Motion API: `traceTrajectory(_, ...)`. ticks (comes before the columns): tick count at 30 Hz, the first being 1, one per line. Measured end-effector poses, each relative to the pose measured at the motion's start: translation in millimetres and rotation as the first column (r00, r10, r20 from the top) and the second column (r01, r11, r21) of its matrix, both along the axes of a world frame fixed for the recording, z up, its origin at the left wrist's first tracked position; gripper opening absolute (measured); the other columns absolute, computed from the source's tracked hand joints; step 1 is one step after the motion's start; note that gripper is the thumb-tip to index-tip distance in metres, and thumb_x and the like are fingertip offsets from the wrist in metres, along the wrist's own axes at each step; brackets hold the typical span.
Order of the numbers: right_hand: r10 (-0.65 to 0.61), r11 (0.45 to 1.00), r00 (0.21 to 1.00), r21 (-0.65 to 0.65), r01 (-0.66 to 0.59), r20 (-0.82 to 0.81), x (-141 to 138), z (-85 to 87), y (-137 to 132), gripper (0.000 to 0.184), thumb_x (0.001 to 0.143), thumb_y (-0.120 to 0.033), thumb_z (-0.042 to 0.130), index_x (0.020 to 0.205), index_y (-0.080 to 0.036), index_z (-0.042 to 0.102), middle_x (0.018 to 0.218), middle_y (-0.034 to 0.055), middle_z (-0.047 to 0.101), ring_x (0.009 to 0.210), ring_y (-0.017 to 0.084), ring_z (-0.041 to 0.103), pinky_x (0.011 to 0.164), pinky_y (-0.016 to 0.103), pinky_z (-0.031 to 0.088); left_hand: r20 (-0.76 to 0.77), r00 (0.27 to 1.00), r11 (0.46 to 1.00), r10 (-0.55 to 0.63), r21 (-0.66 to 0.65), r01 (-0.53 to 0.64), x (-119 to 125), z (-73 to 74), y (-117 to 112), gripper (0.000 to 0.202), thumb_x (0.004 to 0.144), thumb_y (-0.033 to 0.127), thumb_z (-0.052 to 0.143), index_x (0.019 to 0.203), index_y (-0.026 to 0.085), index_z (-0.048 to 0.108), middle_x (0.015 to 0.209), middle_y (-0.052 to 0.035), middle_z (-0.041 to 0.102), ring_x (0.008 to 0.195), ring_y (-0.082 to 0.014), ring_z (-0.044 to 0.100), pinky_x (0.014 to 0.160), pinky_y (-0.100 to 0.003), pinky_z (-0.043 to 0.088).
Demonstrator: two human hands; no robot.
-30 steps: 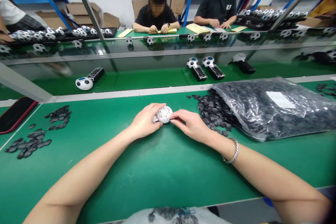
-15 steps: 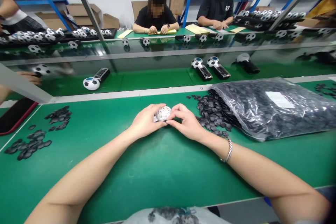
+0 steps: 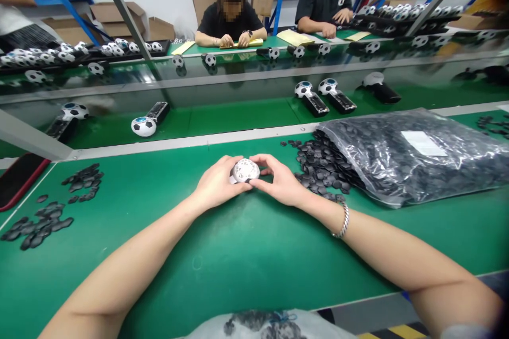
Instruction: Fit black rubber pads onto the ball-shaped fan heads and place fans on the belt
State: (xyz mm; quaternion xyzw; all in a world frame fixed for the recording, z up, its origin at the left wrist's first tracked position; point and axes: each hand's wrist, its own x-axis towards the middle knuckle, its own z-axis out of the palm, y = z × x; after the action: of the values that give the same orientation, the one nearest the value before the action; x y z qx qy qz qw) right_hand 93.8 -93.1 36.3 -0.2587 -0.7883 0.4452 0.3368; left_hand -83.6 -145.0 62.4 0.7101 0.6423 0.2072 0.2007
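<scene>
Both of my hands hold one small white round grille cover (image 3: pixel 245 169) just above the green table (image 3: pixel 222 254). My left hand (image 3: pixel 218 183) curls round its left side, fingers closed on it. My right hand (image 3: pixel 278 180) pinches its right edge, thumb below and fingers over the top. Loose black flat pieces (image 3: pixel 318 167) lie just right of my right hand, spilling from a clear plastic bag (image 3: pixel 413 156) full of them.
More black pieces (image 3: pixel 40 220) lie at the left, by a red-edged tray (image 3: pixel 16 180). Football-shaped hand fans (image 3: pixel 143 125) ride the conveyor belt (image 3: pixel 238 114) beyond the metal rail. Two people in black sit at the far table; another person's arm shows top left.
My right hand shifted from pinching the cover's lower edge to wrapping over its top and right side. The fans on the belt have drifted right, and a new one appeared at the left.
</scene>
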Motion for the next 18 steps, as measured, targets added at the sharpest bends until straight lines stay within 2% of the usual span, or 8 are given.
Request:
traceTrajectory(5,-0.019,0.998,0.999,0.06,0.018,0.027,2,1.7,2,0.037,0.077,-0.021,0.06,0.112,-0.019,0.047,0.114,0.0083,0.052,0.104,0.021,0.049,0.074,0.032,0.049,-0.01,1.0,0.999,-0.011,0.03,0.011,2,2.7,-2,0.058,0.067,0.043,0.063,0.119,0.021,0.049,0.109,-0.0047,0.056,0.093,-0.0226,0.057,0.073,-0.032,0.048)
traceTrajectory(9,-0.016,0.999,0.982,0.043,0.008,0.187,20,15.1,22,0.021,0.074,-0.022,0.066,0.093,-0.017,0.058,0.094,0.004,0.06,0.087,0.018,0.057,0.067,0.026,0.048,-0.072,0.997,0.999,-0.035,0.026,0.037,2,2.8,-5,0.061,0.07,0.043,0.06,0.125,0.023,0.043,0.123,-0.0049,0.051,0.105,-0.0246,0.053,0.082,-0.034,0.046)
traceTrajectory(11,-0.052,0.995,0.937,0.094,0.021,0.344,32,21.5,30,0.011,0.073,-0.019,0.068,0.081,-0.017,0.061,0.08,0.0012,0.06,0.072,0.015,0.058,0.062,0.024,0.046,-0.125,0.99,0.997,-0.069,0.016,0.071,1,3.7,-7,0.062,0.071,0.036,0.058,0.129,0.024,0.039,0.128,-0.0052,0.047,0.109,-0.0256,0.051,0.085,-0.035,0.045)
traceTrajectory(13,-0.071,0.992,0.871,0.127,0.01,0.485,41,24.8,33,0.008,0.071,-0.016,0.07,0.075,-0.017,0.063,0.073,-0.0004,0.059,0.063,0.013,0.057,0.059,0.023,0.044,-0.186,0.976,0.993,-0.11,0.033,0.118,0,5.0,-7,0.06,0.072,0.024,0.053,0.13,0.025,0.038,0.129,-0.0045,0.047,0.111,-0.0257,0.049,0.087,-0.037,0.042)
traceTrajectory(15,-0.057,0.992,0.824,0.125,-0.017,0.564,43,25.5,30,0.01,0.07,-0.012,0.071,0.075,-0.018,0.064,0.072,-0.0006,0.059,0.062,0.013,0.058,0.057,0.021,0.044,-0.236,0.963,0.988,-0.132,0.049,0.147,-1,6.1,-7,0.062,0.07,0.012,0.046,0.13,0.027,0.038,0.127,-0.0039,0.05,0.111,-0.0253,0.049,0.088,-0.04,0.04)
traceTrajectory(18,-0.039,0.985,0.782,0.154,-0.074,0.622,40,25.1,25,0.009,0.074,-0.009,0.068,0.074,-0.017,0.064,0.076,0.0003,0.059,0.061,0.012,0.057,0.058,0.02,0.043,-0.275,0.954,0.989,-0.118,0.056,0.139,-2,5.2,-5,0.066,0.068,0.005,0.04,0.129,0.028,0.04,0.118,-0.0044,0.056,0.11,-0.0252,0.049,0.09,-0.044,0.037)
